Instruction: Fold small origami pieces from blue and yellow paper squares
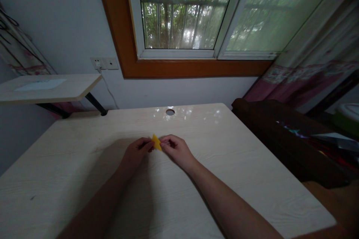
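Observation:
A small yellow folded piece of paper (156,142) is held between both my hands over the pale wooden table (84,171). My left hand (137,154) pinches its left side with curled fingers. My right hand (176,150) pinches its right side, fingers closed. Both forearms reach in from the bottom of the view and lie low over the tabletop.
A round cable hole (170,111) sits near the table's far edge. A smaller side table (47,87) stands at the left by a wall socket (104,63). Dark wooden furniture (283,134) and a curtain (316,67) border the right. A window (196,11) is ahead.

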Demonstrator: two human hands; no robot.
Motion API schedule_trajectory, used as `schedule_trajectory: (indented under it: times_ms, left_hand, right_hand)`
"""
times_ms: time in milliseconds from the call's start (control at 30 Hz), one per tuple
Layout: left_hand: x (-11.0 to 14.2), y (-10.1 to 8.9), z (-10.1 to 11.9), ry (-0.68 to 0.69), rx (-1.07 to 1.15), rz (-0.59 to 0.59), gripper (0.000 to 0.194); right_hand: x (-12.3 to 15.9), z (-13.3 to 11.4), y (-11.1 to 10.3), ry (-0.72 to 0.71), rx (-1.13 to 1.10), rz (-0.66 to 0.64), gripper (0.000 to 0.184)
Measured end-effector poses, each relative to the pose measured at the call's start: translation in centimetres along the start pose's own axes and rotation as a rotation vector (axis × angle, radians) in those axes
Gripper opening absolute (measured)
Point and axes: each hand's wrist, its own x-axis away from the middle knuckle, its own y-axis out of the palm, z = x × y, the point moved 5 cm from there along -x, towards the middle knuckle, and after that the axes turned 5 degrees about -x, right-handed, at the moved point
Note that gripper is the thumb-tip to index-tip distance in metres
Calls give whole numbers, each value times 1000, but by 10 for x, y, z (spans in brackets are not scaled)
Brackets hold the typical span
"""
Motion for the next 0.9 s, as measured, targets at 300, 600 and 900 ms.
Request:
schedule_trajectory:
  times_ms: [300,600,900]
  left_hand:
    - [6,6,0,280,-27,110,37]
    - [10,7,8,592,-446,122,34]
    - [11,9,12,588,-458,147,18]
  right_hand:
    - [2,-10,0,-33,34,22,17]
    - [4,-13,-2,-59,66,19,15]
    - [3,-18,-5,-13,-110,44,18]
